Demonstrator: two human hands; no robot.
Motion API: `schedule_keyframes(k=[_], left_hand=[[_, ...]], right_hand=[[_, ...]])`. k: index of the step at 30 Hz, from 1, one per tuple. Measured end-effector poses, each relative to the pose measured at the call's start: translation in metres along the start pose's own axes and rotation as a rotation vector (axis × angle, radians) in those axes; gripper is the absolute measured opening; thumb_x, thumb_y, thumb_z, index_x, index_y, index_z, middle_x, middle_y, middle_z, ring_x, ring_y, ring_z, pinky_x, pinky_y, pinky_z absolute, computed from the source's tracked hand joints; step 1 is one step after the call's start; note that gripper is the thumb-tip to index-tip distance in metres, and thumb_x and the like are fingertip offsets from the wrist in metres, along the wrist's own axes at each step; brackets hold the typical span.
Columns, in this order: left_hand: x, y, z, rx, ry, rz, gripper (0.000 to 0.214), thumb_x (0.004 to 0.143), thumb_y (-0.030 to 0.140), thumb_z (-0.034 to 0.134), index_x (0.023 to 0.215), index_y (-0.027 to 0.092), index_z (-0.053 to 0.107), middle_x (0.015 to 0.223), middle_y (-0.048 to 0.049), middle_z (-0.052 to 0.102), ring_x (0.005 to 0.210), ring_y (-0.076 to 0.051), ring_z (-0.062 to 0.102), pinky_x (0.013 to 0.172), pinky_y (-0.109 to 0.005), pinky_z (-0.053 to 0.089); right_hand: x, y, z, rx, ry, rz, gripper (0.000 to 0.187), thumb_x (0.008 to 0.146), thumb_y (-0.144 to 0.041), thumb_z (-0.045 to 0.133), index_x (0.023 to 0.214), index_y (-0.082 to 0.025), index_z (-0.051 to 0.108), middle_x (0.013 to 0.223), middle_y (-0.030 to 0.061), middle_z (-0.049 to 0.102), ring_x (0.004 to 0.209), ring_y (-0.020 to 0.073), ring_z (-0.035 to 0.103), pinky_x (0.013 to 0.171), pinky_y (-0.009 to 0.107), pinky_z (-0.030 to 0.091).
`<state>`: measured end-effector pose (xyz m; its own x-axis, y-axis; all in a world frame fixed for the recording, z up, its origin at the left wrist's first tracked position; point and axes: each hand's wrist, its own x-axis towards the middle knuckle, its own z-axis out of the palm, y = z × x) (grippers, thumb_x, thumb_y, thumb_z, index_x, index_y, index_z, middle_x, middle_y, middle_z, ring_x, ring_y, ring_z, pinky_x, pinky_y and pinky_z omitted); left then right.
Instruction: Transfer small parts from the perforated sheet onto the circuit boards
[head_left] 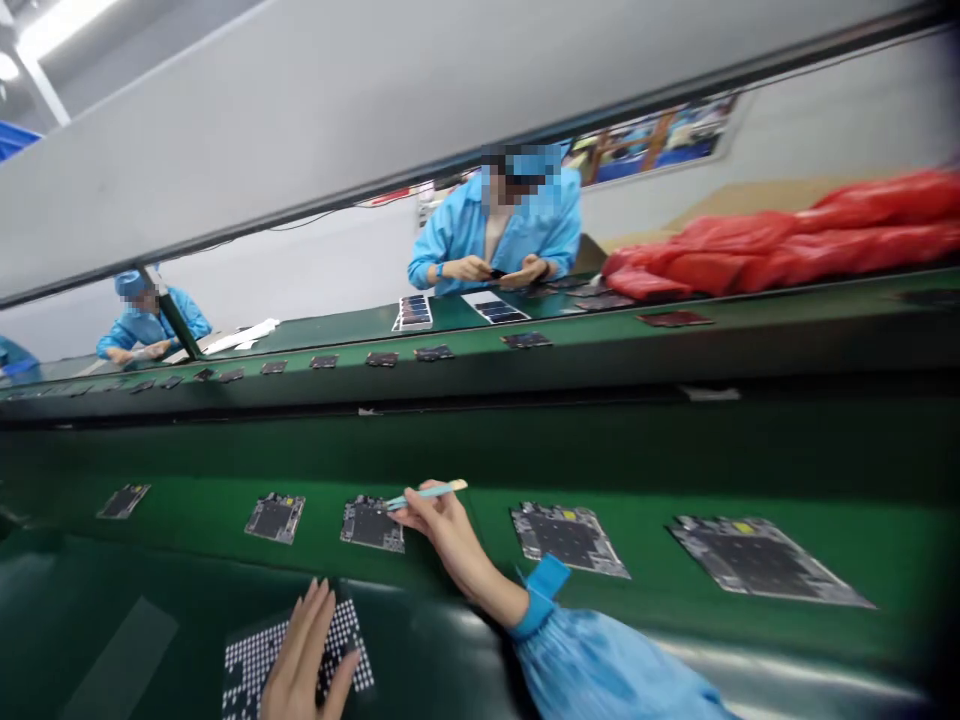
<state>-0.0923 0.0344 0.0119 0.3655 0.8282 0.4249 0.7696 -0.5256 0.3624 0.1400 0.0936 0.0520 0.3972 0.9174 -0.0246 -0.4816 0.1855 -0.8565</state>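
My right hand pinches a pair of light-blue tweezers, whose tips reach the upper right part of a dark circuit board on the green belt. Whether the tips hold anything is too small to tell. Flat on a sheet of small white stickers lies my left hand, its fingers stretched out and its thumb apart. That sheet rests on the dark green ledge in front of the belt, and part of it is hidden under the hand.
More circuit boards lie along the belt: one to the left, others to the right. Beyond a low divider runs a second belt with several boards. A co-worker sits there beside red plastic bags. A grey panel hangs overhead.
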Motion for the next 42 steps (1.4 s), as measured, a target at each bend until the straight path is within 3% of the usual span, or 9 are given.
schedule_keyframes(k=[6, 10, 20, 28, 30, 32, 35, 37, 42], left_hand=[[0.079, 0.033, 0.012, 0.14, -0.236, 0.066, 0.051, 0.087, 0.041, 0.047, 0.131, 0.014, 0.045, 0.141, -0.0124, 0.04, 0.128, -0.03, 0.038, 0.098, -0.045, 0.043], [0.11, 0.047, 0.03, 0.203, -0.402, 0.079, 0.057, 0.084, 0.04, 0.052, 0.131, 0.009, 0.046, 0.141, -0.0169, 0.039, 0.128, -0.03, 0.038, 0.101, -0.044, 0.039], [0.108, 0.056, 0.04, 0.172, -0.359, 0.169, 0.056, 0.084, 0.043, 0.052, 0.131, 0.013, 0.046, 0.14, -0.0121, 0.041, 0.127, -0.03, 0.04, 0.101, -0.045, 0.039], [0.115, 0.078, 0.04, -0.039, -0.383, 0.064, 0.065, 0.082, 0.045, 0.052, 0.134, 0.009, 0.041, 0.139, -0.0153, 0.042, 0.128, -0.032, 0.038, 0.103, -0.049, 0.034], [0.111, 0.07, 0.028, -0.075, -0.375, 0.042, 0.06, 0.086, 0.041, 0.047, 0.138, 0.013, 0.036, 0.141, -0.0115, 0.04, 0.131, -0.026, 0.035, 0.104, -0.042, 0.035], [0.097, 0.055, 0.01, -0.15, -0.26, -0.023, 0.055, 0.089, 0.035, 0.042, 0.14, 0.018, 0.031, 0.144, -0.0084, 0.036, 0.133, -0.021, 0.03, 0.106, -0.037, 0.033], [0.056, 0.03, -0.02, -0.254, -0.039, -0.163, 0.045, 0.092, 0.032, 0.041, 0.136, 0.023, 0.037, 0.143, -0.0057, 0.038, 0.131, -0.019, 0.035, 0.105, -0.036, 0.036], [0.025, 0.02, -0.032, -0.247, -0.026, -0.209, 0.041, 0.092, 0.031, 0.044, 0.132, 0.026, 0.043, 0.139, -0.0037, 0.045, 0.126, -0.02, 0.043, 0.1, -0.035, 0.042], [-0.016, 0.017, -0.02, -0.252, -0.038, -0.131, 0.04, 0.09, 0.031, 0.05, 0.13, 0.03, 0.046, 0.124, -0.0005, 0.06, 0.114, -0.019, 0.055, 0.096, -0.031, 0.046]], right_hand=[[0.035, 0.021, 0.011, -0.148, -0.003, -0.036, 0.044, 0.055, -0.047, 0.076, 0.076, -0.022, 0.046, 0.048, -0.0068, 0.062, 0.048, 0.0221, 0.067, 0.049, 0.034, 0.056], [0.039, 0.029, 0.003, -0.242, -0.009, -0.053, 0.037, 0.06, -0.043, 0.072, 0.076, -0.023, 0.046, 0.048, -0.0046, 0.064, 0.053, 0.0253, 0.07, 0.054, 0.037, 0.058], [0.033, 0.019, -0.015, -0.313, 0.012, -0.098, 0.032, 0.061, -0.039, 0.072, 0.076, -0.023, 0.048, 0.05, -0.0045, 0.065, 0.053, 0.0247, 0.069, 0.054, 0.036, 0.057], [0.026, -0.003, -0.022, -0.206, 0.152, -0.151, 0.042, 0.059, -0.05, 0.073, 0.077, -0.024, 0.045, 0.053, -0.005, 0.061, 0.052, 0.0206, 0.066, 0.056, 0.035, 0.056], [0.013, -0.016, -0.02, -0.161, 0.143, -0.147, 0.044, 0.061, -0.053, 0.071, 0.078, -0.024, 0.043, 0.06, -0.0048, 0.062, 0.058, 0.0198, 0.067, 0.06, 0.036, 0.057], [-0.008, -0.029, -0.013, -0.116, 0.085, -0.126, 0.044, 0.064, -0.054, 0.071, 0.081, -0.025, 0.044, 0.068, -0.0037, 0.064, 0.064, 0.0191, 0.067, 0.065, 0.036, 0.058], [-0.046, -0.037, 0.001, -0.061, -0.104, -0.046, 0.04, 0.065, -0.047, 0.075, 0.081, -0.024, 0.047, 0.077, -0.0016, 0.065, 0.067, 0.0174, 0.066, 0.067, 0.033, 0.057], [-0.068, -0.031, 0.01, -0.082, -0.256, 0.003, 0.032, 0.071, -0.045, 0.073, 0.079, -0.023, 0.051, 0.079, -0.0006, 0.064, 0.068, 0.0153, 0.064, 0.066, 0.03, 0.055], [-0.095, 0.011, 0.017, -0.207, -0.453, 0.005, 0.027, 0.076, -0.044, 0.068, 0.076, -0.023, 0.052, 0.075, -0.0002, 0.058, 0.069, 0.0159, 0.059, 0.064, 0.027, 0.052]])
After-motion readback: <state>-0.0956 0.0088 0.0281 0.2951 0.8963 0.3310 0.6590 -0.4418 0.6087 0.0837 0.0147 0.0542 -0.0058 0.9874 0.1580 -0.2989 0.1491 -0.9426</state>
